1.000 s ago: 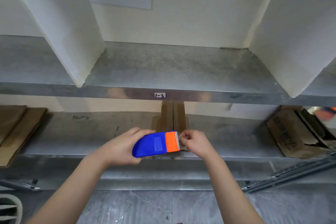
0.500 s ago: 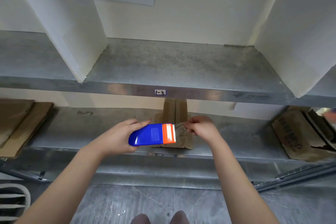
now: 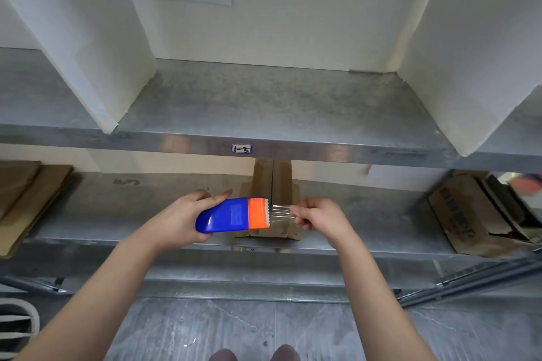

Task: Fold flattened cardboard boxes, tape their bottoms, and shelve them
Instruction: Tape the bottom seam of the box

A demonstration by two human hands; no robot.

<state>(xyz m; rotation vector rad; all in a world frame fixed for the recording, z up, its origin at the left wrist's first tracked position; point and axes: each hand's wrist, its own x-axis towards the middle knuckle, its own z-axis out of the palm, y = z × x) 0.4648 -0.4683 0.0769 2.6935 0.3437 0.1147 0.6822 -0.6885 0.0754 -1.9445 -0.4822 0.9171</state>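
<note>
My left hand (image 3: pixel 181 218) grips a blue and orange tape dispenser (image 3: pixel 233 215), held level in front of the lower shelf. My right hand (image 3: pixel 318 215) pinches the free end of the clear tape (image 3: pixel 281 211), which is stretched a short way out from the dispenser's toothed edge. Right behind the tape stands a small folded cardboard box (image 3: pixel 272 182) on the lower metal shelf (image 3: pixel 102 214), its flap seam facing me.
The upper metal shelf (image 3: pixel 264 108), labelled 1-3, lies between white dividers (image 3: pixel 96 38). Flattened cardboard (image 3: pixel 26 199) lies at the lower shelf's left end, and a torn printed carton (image 3: pixel 475 214) at its right end. Grey floor is below.
My right hand has moved rightward away from the dispenser, drawing out a short length of clear tape. The view has tilted down slightly.
</note>
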